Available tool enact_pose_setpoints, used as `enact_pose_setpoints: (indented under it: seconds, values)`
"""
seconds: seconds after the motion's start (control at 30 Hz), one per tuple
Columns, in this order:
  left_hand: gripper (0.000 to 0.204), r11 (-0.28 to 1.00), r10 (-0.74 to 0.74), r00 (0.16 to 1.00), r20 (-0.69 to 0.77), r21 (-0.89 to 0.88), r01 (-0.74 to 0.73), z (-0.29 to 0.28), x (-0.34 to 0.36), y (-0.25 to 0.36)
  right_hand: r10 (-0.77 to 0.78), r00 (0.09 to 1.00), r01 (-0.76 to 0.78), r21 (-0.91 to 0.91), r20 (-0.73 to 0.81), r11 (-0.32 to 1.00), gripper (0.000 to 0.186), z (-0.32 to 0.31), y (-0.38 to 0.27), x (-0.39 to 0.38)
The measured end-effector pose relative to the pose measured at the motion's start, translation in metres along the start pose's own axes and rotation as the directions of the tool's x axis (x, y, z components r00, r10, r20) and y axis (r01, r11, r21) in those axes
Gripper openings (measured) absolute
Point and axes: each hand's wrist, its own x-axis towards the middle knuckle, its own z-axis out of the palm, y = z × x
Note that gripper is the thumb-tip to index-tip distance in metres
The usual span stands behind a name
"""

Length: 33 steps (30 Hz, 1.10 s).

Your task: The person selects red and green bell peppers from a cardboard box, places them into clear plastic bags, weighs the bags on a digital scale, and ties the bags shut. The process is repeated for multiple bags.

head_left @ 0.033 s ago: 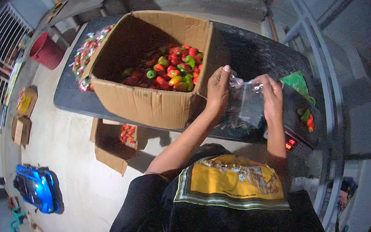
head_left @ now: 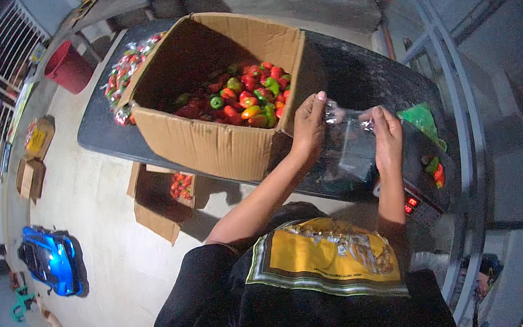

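Note:
Between my hands hangs a clear plastic bag, thin and see-through, with nothing visible inside. My left hand pinches one side of its top edge between thumb and fingers. The opposite side of that edge is gripped by my right hand. Just left of my left hand stands a tall cardboard box, its top uncovered. Red, green and orange peppers lie heaped in it. Under my right forearm, partly hidden, is a digital scale with glowing red digits.
A dark table carries the box. Filled bags of peppers lie at its left end. On the right are a green plastic bag and a few loose peppers. A smaller cardboard box and a blue toy car are on the floor.

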Motion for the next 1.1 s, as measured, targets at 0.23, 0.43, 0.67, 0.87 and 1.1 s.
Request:
enact_pose_setpoints:
  seconds: [0.23, 0.43, 0.67, 0.87, 1.1]
  values:
    - [0.033, 0.912, -0.283, 0.959, 0.029, -0.302, 0.279, -0.006, -0.003, 0.01, 0.107, 0.994, -0.096, 0.332, -0.014, 0.938, 0.022, 0.021, 0.002, -0.001]
    - [0.027, 0.962, -0.2, 0.807, 0.556, 0.27, 0.052, -0.012, -0.016, 0.016, 0.203, 0.976, -0.212, 0.577, 0.082, 0.789, 0.022, 0.016, -0.02, 0.003]
    - [0.022, 0.955, -0.267, 0.916, 0.3, -0.048, 0.294, -0.001, -0.01, 0.035, 0.253, 0.877, -0.323, 0.111, 0.409, 0.94, 0.023, -0.009, -0.029, -0.016]
    - [0.032, 0.773, -0.375, 0.654, 0.657, -0.168, 0.611, 0.006, -0.007, 0.015, 0.165, 0.981, -0.193, 0.495, 0.1, 0.847, 0.023, -0.021, -0.035, -0.025]
    - [0.024, 0.876, -0.46, 0.657, 0.597, 0.425, 0.228, 0.001, -0.004, 0.009, 0.337, 0.904, -0.428, 0.541, 0.264, 0.724, 0.021, -0.045, -0.014, -0.042]
